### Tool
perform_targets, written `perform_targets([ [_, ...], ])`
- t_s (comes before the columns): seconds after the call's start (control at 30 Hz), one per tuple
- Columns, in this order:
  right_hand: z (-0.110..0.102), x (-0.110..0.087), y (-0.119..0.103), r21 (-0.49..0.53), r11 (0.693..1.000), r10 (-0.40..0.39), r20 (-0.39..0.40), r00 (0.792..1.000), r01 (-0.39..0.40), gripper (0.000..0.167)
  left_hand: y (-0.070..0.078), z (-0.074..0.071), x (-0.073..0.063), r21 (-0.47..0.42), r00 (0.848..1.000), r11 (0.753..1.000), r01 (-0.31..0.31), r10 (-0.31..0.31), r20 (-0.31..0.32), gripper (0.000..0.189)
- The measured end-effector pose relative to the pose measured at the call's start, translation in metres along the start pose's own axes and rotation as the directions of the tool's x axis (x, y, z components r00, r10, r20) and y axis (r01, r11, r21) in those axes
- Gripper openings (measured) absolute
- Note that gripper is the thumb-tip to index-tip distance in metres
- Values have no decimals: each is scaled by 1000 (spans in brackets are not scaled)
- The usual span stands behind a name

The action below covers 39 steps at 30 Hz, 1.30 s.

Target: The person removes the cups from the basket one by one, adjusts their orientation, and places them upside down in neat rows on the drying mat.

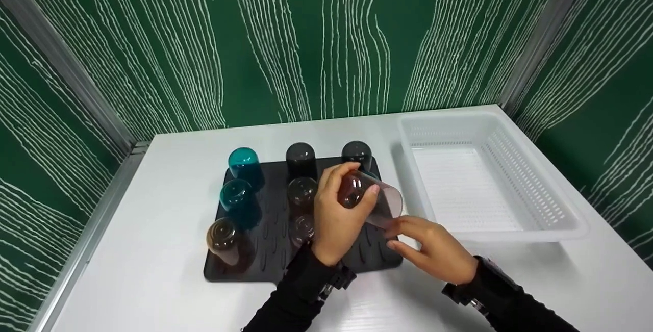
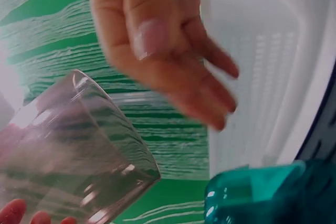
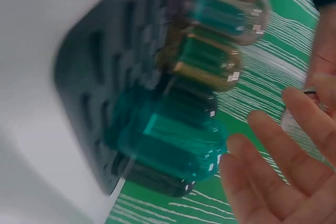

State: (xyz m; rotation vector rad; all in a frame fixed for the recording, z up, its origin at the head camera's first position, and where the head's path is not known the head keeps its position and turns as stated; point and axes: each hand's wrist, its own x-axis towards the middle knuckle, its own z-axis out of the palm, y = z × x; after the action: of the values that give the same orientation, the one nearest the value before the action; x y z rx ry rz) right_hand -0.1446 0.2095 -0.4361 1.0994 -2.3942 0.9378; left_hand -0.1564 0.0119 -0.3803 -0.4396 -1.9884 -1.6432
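Observation:
A clear pinkish drinking glass (image 1: 386, 204) is tilted in the air over the black drying mat (image 1: 273, 243), its mouth toward the lower right. My left hand (image 1: 334, 214) grips it round its base end, thumb on the near side. Close by the rim, my right hand (image 1: 433, 250) has loose, spread fingers; the left wrist view shows a gap between that hand and the glass. Beneath, upside-down glasses stand on the mat: teal ones (image 1: 236, 194) at left, an amber one (image 1: 223, 235) front left, dark grey ones (image 1: 301, 158) at the back. My left hand partly hides a teal glass (image 3: 178, 145).
To the right stands a white plastic basket (image 1: 510, 235) with slotted walls, near the mat's right edge. Everything rests on a white table (image 1: 153, 250). Green panels (image 1: 326, 41) with white wavy lines rise behind the table and at both sides.

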Motion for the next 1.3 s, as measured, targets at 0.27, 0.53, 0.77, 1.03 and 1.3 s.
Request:
perform_targets([
  [0.27,8,-13,-3,-249,968,57,143,988,-20,19,-4,5,-7,323,987,933,-160,142,79,44],
  [0.53,19,-21,0,-324,946,100,285,953,-2,34,-22,21,-25,568,967,787,-241,140,215,45],
  [0.77,24,-25,4,-404,913,197,338,920,-47,46,-41,30,-33,623,954,744,-239,60,294,46],
  [1.03,25,-27,5,-410,911,215,365,906,-51,46,-56,35,-37,663,934,688,-295,61,352,49],
  [1.3,24,-28,3,-406,910,250,378,892,-83,47,-64,40,-38,681,930,663,-312,64,363,47],
])
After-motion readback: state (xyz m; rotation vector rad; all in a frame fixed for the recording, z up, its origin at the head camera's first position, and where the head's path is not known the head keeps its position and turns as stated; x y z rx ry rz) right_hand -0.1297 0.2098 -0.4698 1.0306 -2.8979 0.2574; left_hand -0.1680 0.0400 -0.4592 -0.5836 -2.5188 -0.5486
